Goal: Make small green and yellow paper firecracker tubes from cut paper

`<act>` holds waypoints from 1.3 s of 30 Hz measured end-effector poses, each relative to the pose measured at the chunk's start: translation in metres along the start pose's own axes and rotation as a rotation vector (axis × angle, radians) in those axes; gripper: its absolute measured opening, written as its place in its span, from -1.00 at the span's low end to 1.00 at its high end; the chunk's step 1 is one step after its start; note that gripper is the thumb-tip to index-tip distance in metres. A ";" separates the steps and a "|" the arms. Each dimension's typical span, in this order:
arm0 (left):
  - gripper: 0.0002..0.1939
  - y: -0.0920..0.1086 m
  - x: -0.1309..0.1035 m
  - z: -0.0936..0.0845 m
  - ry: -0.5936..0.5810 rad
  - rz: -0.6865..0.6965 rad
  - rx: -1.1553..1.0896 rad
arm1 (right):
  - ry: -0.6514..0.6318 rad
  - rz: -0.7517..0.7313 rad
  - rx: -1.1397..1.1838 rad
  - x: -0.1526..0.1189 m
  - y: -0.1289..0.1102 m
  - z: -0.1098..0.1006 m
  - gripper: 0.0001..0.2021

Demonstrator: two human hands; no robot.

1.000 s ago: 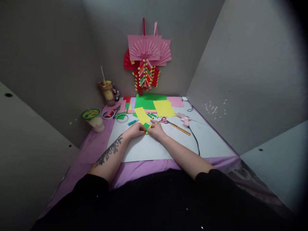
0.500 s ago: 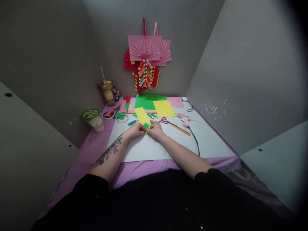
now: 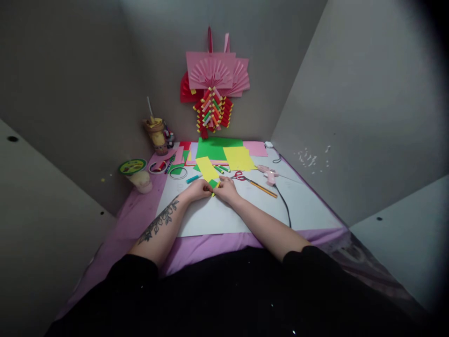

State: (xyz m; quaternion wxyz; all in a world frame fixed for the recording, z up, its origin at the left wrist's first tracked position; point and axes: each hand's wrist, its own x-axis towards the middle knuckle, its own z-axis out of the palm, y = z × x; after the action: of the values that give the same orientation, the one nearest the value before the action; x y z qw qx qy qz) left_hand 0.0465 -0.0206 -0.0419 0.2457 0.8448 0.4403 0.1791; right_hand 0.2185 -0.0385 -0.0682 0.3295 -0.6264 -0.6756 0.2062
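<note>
Side by side over the white board point(image 3: 206, 220), my two hands pinch a small piece of green paper with yellow edges point(image 3: 213, 184). My left hand point(image 3: 200, 190) is closed on its left side, fingers curled. My right hand point(image 3: 226, 190) holds its right side with the fingers bent. The fingertips hide part of the piece. Just beyond lies a yellow paper strip point(image 3: 206, 168). Green paper rolls with yellow ends point(image 3: 221, 169) rest behind my right hand. A blue marker point(image 3: 192, 179) lies beside my left hand, and red-handled scissors point(image 3: 240, 176) are to the right.
A yellow-and-black pencil point(image 3: 261, 187) and a pink glue gun point(image 3: 269, 175) with a black cord lie at right. Yellow paper point(image 3: 240, 158) and green sheets point(image 3: 219, 147) lie at the back. Two cups stand at left, one green-lidded point(image 3: 140, 180). Paper fans point(image 3: 212, 70) hang on the wall.
Both hands stay in nearly the same place on the paper piece. Only a slight shift of the fingers and the piece shows.
</note>
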 end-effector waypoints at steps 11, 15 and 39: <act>-0.76 0.008 -0.003 -0.004 -0.018 -0.018 -0.022 | -0.013 0.004 -0.005 0.000 0.000 0.000 -0.88; -0.76 0.006 -0.003 -0.004 -0.018 -0.024 -0.036 | -0.004 -0.005 -0.015 0.000 0.001 0.000 -0.87; -0.76 0.008 -0.003 -0.003 -0.004 -0.004 -0.004 | 0.002 -0.026 -0.052 0.000 0.000 0.000 -0.83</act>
State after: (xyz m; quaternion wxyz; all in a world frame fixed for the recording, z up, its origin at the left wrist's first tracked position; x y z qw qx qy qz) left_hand 0.0483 -0.0265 -0.0357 0.2487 0.8438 0.4410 0.1782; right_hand 0.2187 -0.0389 -0.0679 0.3167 -0.6260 -0.6886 0.1834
